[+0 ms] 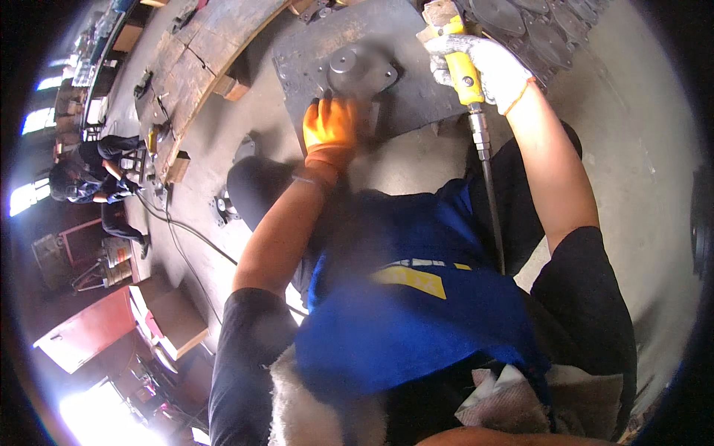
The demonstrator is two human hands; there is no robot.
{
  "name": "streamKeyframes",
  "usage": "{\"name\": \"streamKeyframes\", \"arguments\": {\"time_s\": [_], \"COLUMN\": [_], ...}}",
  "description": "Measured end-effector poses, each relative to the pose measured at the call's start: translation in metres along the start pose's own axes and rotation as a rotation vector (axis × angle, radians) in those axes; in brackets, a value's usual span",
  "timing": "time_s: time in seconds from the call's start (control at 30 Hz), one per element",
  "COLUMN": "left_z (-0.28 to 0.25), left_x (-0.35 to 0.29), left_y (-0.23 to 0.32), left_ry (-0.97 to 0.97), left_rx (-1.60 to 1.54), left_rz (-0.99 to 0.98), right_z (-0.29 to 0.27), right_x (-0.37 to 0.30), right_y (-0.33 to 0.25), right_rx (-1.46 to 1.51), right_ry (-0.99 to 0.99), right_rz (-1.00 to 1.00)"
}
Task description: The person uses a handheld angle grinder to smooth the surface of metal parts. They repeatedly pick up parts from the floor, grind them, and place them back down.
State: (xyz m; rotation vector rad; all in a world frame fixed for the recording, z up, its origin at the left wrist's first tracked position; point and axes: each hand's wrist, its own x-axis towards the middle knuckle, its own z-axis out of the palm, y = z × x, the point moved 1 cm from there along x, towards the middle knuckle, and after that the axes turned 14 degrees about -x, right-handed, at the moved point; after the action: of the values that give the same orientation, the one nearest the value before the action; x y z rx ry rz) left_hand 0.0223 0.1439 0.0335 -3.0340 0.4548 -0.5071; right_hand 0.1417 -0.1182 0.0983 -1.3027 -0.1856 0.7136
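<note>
My left hand (329, 128), in an orange glove with dark fingertips, is closed on the near edge of a dark metal casting (361, 68). That casting has a round raised middle and a flange with holes, and it lies on a dark metal plate (312, 53). A lens smudge blurs the area just right of the glove. To the right, my right hand (491, 70), in a white glove, is wrapped round a yellow air-powered hand tool (466, 78). The tool's head points away from me, at the plate's far right, apart from the casting. Its metal coupling and hose run back toward my lap.
Several flat dark metal parts (524, 30) lie piled at the far right. A curved wooden bench (182, 74) stands at the far left. Beyond it a co-worker (97, 171) sits near another yellow tool. Hoses (190, 230) cross the floor; a pink bin (89, 327) stands at left.
</note>
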Motion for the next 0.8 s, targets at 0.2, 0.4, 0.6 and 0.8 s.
{"name": "streamKeyframes", "arguments": {"time_s": [0.2,0.4,0.6,0.8], "left_z": [-0.015,-0.031,0.024,0.004], "left_x": [0.031,0.084,0.081,0.068], "left_y": [0.003,0.007,-0.130,-0.124], "left_ry": [-0.285,-0.241,0.059,-0.035], "left_rx": [-0.160,-0.435,-1.963,-2.207], "left_rz": [-0.052,-0.194,-0.629,-0.924], "right_z": [-0.005,-0.014,-0.014,-0.011], "right_x": [0.003,0.002,-0.005,-0.006], "right_y": [-0.007,-0.015,-0.026,-0.032], "right_rx": [0.046,0.061,0.086,0.078], "right_ry": [-0.010,0.025,0.140,0.054], "right_rz": [-0.030,-0.120,-0.158,-0.119]}}
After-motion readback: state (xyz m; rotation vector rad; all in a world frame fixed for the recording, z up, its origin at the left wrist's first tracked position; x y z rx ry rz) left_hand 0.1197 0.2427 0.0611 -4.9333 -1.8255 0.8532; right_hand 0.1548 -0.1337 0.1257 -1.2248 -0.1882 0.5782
